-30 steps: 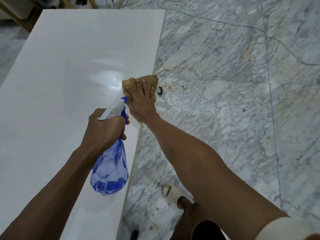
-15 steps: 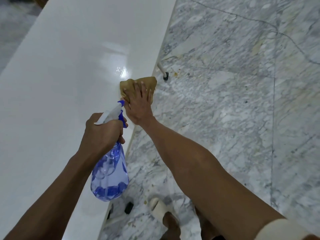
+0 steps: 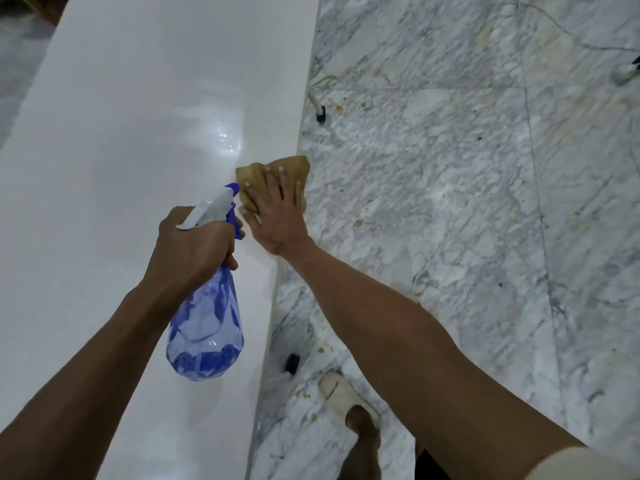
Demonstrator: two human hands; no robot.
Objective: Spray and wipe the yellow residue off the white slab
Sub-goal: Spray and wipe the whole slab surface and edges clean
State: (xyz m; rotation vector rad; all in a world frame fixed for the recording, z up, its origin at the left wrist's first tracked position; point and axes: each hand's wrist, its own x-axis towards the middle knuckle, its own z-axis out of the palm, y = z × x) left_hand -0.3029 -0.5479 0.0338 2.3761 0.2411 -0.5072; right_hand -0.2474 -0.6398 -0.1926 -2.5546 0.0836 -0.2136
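The spray bottle point(image 3: 206, 323) is gripped by the left hand point(image 3: 194, 251) above the white slab point(image 3: 121, 168). The cloth point(image 3: 273, 174), mostly hidden, is pressed flat at the slab's edge by the right hand point(image 3: 277, 216). No residue can be made out.

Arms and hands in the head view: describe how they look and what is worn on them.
Both forearms are bare from wrist to elbow. The left hand and the right hand wear no gloves, rings, watch or bands. A pale cream sleeve edge shows on the right upper arm at the lower right corner. No left sleeve shows.
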